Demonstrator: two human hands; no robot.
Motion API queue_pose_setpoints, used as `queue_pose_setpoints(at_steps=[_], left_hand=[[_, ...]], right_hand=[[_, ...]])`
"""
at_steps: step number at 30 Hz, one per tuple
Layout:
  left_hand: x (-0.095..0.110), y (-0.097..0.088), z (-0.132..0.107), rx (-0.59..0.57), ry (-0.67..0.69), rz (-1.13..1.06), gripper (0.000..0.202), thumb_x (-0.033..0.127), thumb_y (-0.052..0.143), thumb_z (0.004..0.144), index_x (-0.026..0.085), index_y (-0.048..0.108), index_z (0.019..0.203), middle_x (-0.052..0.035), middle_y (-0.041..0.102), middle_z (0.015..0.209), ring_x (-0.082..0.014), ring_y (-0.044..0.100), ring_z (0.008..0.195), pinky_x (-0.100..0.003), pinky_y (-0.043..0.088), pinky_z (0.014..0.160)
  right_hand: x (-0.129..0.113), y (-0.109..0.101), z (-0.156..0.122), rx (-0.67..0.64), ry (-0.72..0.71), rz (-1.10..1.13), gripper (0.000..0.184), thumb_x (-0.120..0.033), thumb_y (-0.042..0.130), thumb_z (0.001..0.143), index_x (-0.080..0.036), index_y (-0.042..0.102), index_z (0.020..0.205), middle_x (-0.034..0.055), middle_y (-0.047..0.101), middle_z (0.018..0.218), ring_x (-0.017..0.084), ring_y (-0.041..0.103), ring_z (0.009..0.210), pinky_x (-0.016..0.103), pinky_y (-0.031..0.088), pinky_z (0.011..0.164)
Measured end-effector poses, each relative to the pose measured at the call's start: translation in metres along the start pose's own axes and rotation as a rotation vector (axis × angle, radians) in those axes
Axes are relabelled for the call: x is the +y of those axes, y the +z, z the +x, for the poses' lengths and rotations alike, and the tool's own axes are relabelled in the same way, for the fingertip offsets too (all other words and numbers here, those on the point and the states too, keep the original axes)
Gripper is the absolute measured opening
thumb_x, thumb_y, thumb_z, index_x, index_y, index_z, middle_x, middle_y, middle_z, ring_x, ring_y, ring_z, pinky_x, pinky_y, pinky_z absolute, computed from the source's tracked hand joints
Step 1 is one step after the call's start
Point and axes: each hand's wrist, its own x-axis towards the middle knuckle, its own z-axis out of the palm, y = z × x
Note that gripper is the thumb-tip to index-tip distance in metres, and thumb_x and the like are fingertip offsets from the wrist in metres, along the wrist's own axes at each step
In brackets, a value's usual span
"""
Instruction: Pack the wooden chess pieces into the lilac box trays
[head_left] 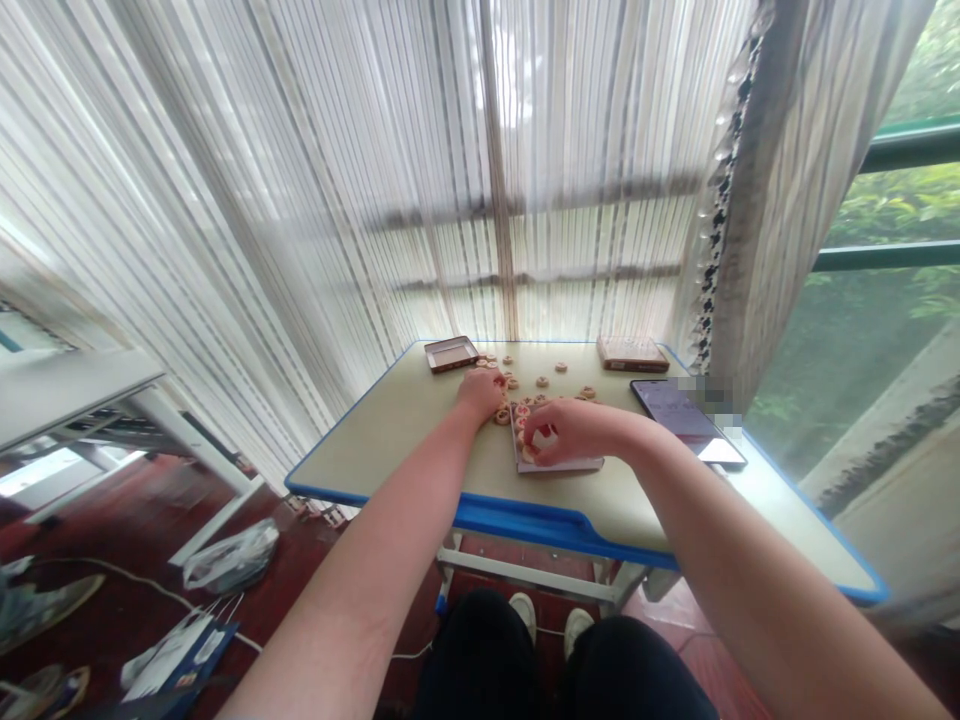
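My right hand [559,430] reaches over a shallow open box [577,464], its thumb and fingers pinched on a round wooden Chinese chess piece [529,455] at the box's left side. Other chess pieces with red characters [523,411] lie in a column along that left side. My left hand [481,393] is just beyond the box's left corner, with curled fingers down among loose chess pieces [502,417]. Whatever its fingertips grip is hidden. More loose pieces [542,382] are scattered behind both hands, and several sit partly hidden behind my right hand.
An open lid or tray [451,354] lies at the table's back left. A closed box [634,354] stands at the back right, with a large phone or tablet [686,422] nearer me. The table [375,440] has a blue edge; a sheer curtain [420,180] hangs behind it.
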Motion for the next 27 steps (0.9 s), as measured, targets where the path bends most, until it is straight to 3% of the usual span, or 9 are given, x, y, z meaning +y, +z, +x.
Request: queue_pose_setpoints(at_steps=[12, 16, 21, 27], left_hand=[[0.001, -0.004, -0.002, -0.021, -0.018, -0.031, 0.027, 0.021, 0.046, 0.08, 0.023, 0.07, 0.092, -0.0045, 0.067, 0.099, -0.0181, 0.057, 0.101, -0.03, 0.038, 0.097], [0.002, -0.005, -0.002, -0.009, -0.018, -0.033, 0.025, 0.02, 0.048, 0.079, 0.022, 0.07, 0.09, -0.0048, 0.067, 0.099, -0.0182, 0.057, 0.1, -0.03, 0.039, 0.096], [0.003, -0.007, -0.003, -0.02, -0.009, -0.047, 0.023, 0.021, 0.049, 0.079, 0.021, 0.069, 0.088, -0.0049, 0.068, 0.099, -0.0182, 0.057, 0.1, -0.03, 0.039, 0.096], [0.003, -0.007, -0.003, -0.009, -0.002, -0.03, 0.024, 0.021, 0.048, 0.078, 0.021, 0.069, 0.088, -0.0046, 0.069, 0.098, -0.0189, 0.058, 0.097, -0.03, 0.04, 0.094]], right_hand=[[0.004, 0.003, 0.003, -0.034, -0.059, 0.04, 0.022, -0.033, 0.063, 0.069, -0.024, 0.071, 0.087, 0.0018, 0.063, 0.083, 0.015, 0.056, 0.071, 0.023, 0.04, 0.065], [0.007, -0.002, 0.001, -0.021, 0.022, 0.059, 0.025, -0.036, 0.06, 0.07, -0.022, 0.07, 0.088, 0.0021, 0.064, 0.081, 0.014, 0.055, 0.069, 0.023, 0.039, 0.06], [0.014, -0.001, 0.001, -0.148, 0.198, 0.016, 0.023, -0.029, 0.053, 0.071, -0.023, 0.073, 0.081, 0.0011, 0.066, 0.073, 0.015, 0.056, 0.062, 0.024, 0.037, 0.054], [0.012, 0.002, 0.003, -0.162, 0.171, 0.011, 0.026, -0.026, 0.053, 0.07, -0.028, 0.074, 0.085, -0.0005, 0.068, 0.076, 0.015, 0.057, 0.065, 0.024, 0.039, 0.057]])
